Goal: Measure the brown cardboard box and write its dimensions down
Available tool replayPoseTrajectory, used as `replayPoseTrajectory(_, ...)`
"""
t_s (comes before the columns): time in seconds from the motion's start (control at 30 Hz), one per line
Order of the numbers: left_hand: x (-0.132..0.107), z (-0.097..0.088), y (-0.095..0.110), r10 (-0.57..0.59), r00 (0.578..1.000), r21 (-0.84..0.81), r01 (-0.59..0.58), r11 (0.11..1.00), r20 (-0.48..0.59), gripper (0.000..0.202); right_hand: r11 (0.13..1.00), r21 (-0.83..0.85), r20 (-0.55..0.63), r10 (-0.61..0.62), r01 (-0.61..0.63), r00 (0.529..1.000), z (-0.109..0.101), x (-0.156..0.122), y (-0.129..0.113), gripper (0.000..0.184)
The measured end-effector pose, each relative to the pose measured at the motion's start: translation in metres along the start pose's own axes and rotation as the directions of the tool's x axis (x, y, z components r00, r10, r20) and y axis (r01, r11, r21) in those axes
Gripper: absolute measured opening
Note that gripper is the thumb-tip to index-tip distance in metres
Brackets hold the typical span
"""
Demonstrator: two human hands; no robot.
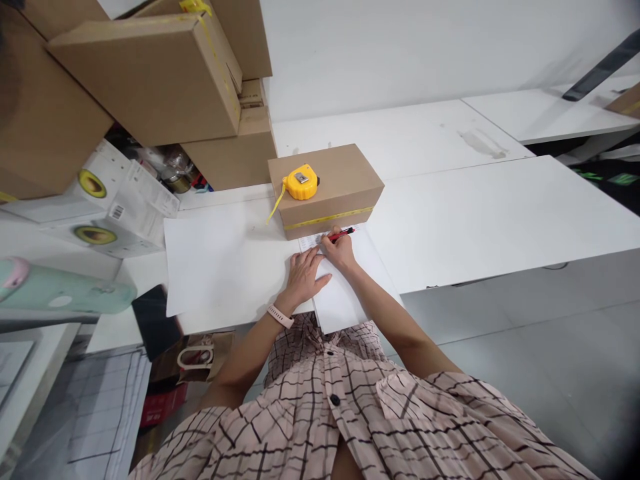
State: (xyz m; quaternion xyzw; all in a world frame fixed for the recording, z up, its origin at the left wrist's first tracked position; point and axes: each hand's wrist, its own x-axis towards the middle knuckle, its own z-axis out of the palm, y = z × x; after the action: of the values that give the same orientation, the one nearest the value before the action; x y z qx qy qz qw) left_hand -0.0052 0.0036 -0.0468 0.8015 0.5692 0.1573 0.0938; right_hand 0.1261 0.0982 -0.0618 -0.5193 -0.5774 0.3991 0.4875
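My right hand point(339, 249) is closed around a red and black pen point(342, 235), held low over a sheet of paper point(345, 300). Beside it, my left hand point(304, 277) lies flat on the sheet's left side, fingers stretched out and thumb apart. Small writing or print shows near the sheet's top; the pen tip is hidden by my fingers. Just beyond the paper sits a closed cardboard box point(345, 177) with yellow tape along its near side. On top of that box rests a yellow tape measure point(302, 183), its strip hanging over the left edge.
White paper point(200, 267) lies to the left on the white table point(475, 213). Large cardboard boxes point(160, 80) are stacked at the back left, above white boxes with avocado pictures point(135, 213). A mint-green bottle point(65, 287) and a dark flat object point(157, 323) are at the far left.
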Motion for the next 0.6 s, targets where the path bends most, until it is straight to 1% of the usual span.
replayPoseTrajectory(0.2, -0.0002, 0.0018, -0.0014, 0.005, 1.0, -0.002, -0.005, 1.0, -0.009, 0.049, 1.0, -0.012, 0.0, -0.022, 0.022, 1.0, 0.0005, 0.0008, 0.0037, 0.023)
replayPoseTrajectory(0.6, -0.0008, 0.002, -0.0016, 0.009, 1.0, -0.007, -0.009, 1.0, -0.009, 0.05, 0.999, -0.04, -0.009, 0.019, -0.019, 1.0, -0.0006, 0.0002, -0.0003, 0.021)
